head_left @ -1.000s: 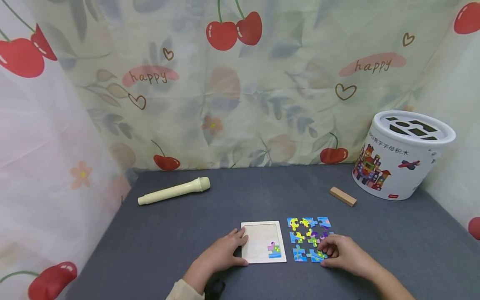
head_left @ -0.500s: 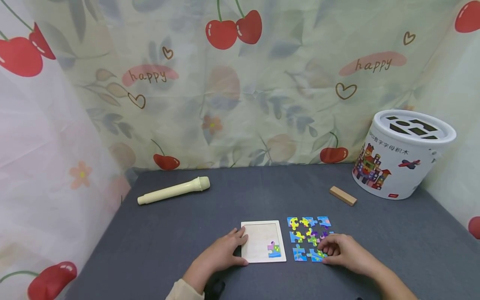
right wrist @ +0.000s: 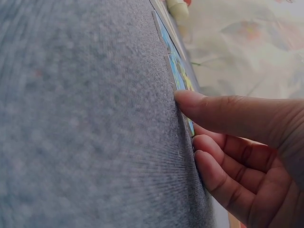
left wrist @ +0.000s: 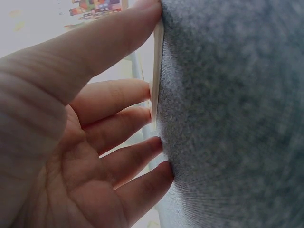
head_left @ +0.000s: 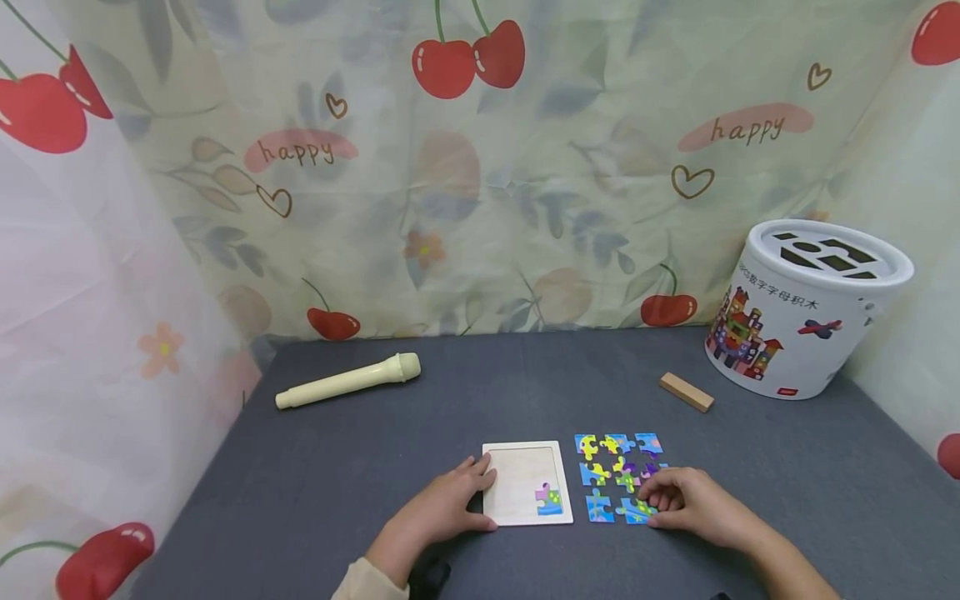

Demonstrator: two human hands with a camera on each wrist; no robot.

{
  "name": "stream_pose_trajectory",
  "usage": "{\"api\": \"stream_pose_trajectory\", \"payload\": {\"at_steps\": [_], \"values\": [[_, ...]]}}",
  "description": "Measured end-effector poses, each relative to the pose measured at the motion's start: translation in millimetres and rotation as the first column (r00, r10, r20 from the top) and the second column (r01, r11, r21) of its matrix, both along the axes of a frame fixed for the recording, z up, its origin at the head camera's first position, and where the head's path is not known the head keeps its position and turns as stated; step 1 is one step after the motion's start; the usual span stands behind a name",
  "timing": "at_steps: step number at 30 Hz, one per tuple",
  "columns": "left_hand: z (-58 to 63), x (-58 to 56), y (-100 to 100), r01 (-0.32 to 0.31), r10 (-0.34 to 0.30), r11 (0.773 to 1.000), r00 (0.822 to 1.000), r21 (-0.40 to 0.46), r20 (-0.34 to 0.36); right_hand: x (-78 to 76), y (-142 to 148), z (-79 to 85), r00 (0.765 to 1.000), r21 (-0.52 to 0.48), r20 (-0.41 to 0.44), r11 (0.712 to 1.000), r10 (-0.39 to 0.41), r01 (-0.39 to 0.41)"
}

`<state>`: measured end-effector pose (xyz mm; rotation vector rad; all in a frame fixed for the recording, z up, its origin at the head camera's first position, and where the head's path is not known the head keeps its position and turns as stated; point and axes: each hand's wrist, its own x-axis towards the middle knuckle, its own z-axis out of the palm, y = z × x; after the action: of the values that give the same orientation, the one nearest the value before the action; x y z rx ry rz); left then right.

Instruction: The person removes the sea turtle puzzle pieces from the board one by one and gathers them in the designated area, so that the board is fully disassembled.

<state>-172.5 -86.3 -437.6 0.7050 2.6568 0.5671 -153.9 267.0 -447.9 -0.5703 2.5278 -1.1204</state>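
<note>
My left hand [head_left: 450,500] rests at the left edge of a square wooden puzzle tray [head_left: 517,520], fingers spread and fairly straight. Its thumb touches the tray's near corner, as the left wrist view also shows. A single puzzle piece [head_left: 550,502] lies in the tray's lower right. Right of the tray, several colourful jigsaw pieces [head_left: 594,475] lie in loose rows. My right hand [head_left: 690,504] pinches the near right puzzle piece [head_left: 636,510] between thumb and curled fingers. In the right wrist view the thumb [right wrist: 194,102] is on that piece's edge, flat at the table; its right part is hidden.
A cream toy microphone [head_left: 348,382] lies at the back left of the dark grey table [head_left: 480,392]. At the back right are a small wooden block [head_left: 686,392] and a large white bucket [head_left: 802,325] with shaped holes in its lid. Printed curtains enclose the table.
The near right puzzle piece has slid slightly right with my right hand, away from its neighbour. My left hand and the tray have stayed in place.
</note>
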Motion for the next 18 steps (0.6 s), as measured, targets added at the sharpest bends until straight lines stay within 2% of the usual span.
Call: {"api": "stream_pose_trajectory", "payload": {"at_steps": [11,18], "values": [[0.6,0.4,-1.5,0.006,-0.006,1.0,1.0,-0.001,-0.009,-2.0,-0.2,1.3,1.0,0.009,-0.006,1.0,0.004,-0.003],[-0.4,0.2,-1.1,0.013,-0.013,1.0,1.0,-0.004,-0.013,-2.9,-0.2,9.2,1.0,-0.029,-0.001,1.0,-0.004,0.004]]}}
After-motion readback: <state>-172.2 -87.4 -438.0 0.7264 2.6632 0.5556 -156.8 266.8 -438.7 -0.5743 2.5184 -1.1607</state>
